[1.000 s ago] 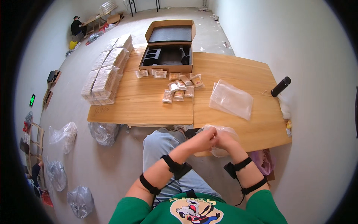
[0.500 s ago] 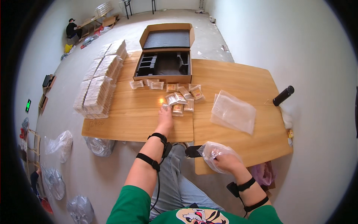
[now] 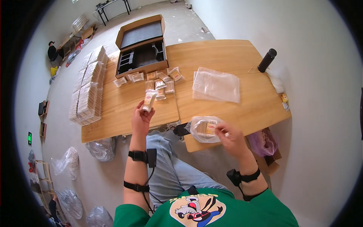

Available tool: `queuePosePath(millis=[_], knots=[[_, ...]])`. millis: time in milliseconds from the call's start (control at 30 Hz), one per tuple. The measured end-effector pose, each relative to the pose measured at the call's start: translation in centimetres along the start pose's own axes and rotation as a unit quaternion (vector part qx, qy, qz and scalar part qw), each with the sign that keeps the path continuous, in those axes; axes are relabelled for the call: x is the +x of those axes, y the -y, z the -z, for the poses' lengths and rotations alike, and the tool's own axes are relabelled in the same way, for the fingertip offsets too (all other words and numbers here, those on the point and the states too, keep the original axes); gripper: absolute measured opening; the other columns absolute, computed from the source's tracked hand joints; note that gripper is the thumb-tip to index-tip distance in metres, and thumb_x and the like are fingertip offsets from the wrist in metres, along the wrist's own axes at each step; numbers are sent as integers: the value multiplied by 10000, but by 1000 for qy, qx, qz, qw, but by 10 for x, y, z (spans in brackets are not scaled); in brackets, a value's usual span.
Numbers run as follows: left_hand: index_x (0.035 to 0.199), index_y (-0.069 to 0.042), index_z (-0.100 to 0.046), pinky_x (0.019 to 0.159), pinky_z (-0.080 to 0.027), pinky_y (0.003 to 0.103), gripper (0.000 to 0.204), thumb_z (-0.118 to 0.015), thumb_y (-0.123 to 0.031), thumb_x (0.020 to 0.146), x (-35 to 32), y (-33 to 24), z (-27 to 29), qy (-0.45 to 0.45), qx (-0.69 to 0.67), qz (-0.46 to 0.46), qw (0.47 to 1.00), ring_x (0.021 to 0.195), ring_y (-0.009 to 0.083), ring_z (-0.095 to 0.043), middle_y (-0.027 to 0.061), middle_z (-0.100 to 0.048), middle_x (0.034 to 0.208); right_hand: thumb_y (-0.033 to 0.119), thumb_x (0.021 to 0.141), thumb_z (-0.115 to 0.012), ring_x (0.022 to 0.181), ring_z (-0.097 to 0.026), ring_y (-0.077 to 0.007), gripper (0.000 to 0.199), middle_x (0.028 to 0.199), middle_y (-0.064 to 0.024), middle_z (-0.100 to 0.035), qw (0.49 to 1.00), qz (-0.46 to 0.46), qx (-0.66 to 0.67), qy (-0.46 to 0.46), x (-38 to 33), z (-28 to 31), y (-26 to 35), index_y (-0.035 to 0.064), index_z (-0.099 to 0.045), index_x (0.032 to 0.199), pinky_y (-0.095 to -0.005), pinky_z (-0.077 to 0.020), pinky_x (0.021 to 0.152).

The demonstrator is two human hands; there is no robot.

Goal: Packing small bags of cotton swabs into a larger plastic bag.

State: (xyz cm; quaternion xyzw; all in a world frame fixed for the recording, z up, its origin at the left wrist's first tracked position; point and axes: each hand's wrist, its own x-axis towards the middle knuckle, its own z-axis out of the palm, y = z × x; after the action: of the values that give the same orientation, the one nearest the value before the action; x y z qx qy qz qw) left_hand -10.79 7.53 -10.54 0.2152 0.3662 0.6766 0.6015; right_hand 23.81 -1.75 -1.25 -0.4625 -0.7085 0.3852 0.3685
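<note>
My left hand (image 3: 141,116) grips a small clear packet of cotton swabs (image 3: 149,100) with a yellow-and-red label, raised above the table's front. Just behind it lies a loose group of similar packets (image 3: 160,84). At the table's near edge sits a clear plastic bag (image 3: 197,133). Labelled swab packets (image 3: 210,128) show through its film. My right hand (image 3: 230,138) is at the bag's right side, its fingers closed at what appears to be the bag's edge; the fingertips are partly hidden.
Flat clear bags (image 3: 217,85) lie on the right of the wooden table (image 3: 223,53). An open cardboard box (image 3: 141,68) with black foam stands at the back. Wrapped bundles (image 3: 89,87) are stacked at left. A black cylinder (image 3: 267,60) stands at right. A person (image 3: 55,53) sits far left.
My left hand has lifted a swab packet off the table. My right hand has drawn back from inside the bag to its right edge. The view has shifted.
</note>
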Motion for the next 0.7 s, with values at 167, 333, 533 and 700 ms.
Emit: queuePosePath(millis=[167,333,533,700], knots=[[1149,-45,-495,769,-556,380,256,-488,-139,912,-58,-1,-81,89,-7,36,995,875,224,-635,124,-596,1057,170,839,-654,697,-582,-239,293,848,-113,-575,958,-37,-182,-220,-27,8,-56,3,-517,1038,-332,-475,621],[1065,-58,-541,671,-534,333,199,-559,-97,871,-109,6,-165,237,399,11,886,806,213,-632,96,-621,995,163,905,-580,556,-546,-94,211,715,-35,-564,952,-217,179,-118,-24,4,-60,12,-492,1022,-249,-454,496],[950,-68,-581,670,-508,349,211,-617,-96,744,-116,63,-186,369,754,-321,437,808,269,-579,78,-606,887,122,922,-538,498,-522,-57,102,670,-9,-561,935,-187,246,-174,-13,5,-51,38,-487,947,-198,-421,452],[892,-71,-572,716,-507,368,172,-596,-73,722,-119,110,-165,400,745,-309,436,876,287,-577,81,-566,889,112,925,-532,495,-515,-58,85,664,-1,-549,942,-164,253,-145,-16,1,-54,42,-485,938,-197,-416,448]])
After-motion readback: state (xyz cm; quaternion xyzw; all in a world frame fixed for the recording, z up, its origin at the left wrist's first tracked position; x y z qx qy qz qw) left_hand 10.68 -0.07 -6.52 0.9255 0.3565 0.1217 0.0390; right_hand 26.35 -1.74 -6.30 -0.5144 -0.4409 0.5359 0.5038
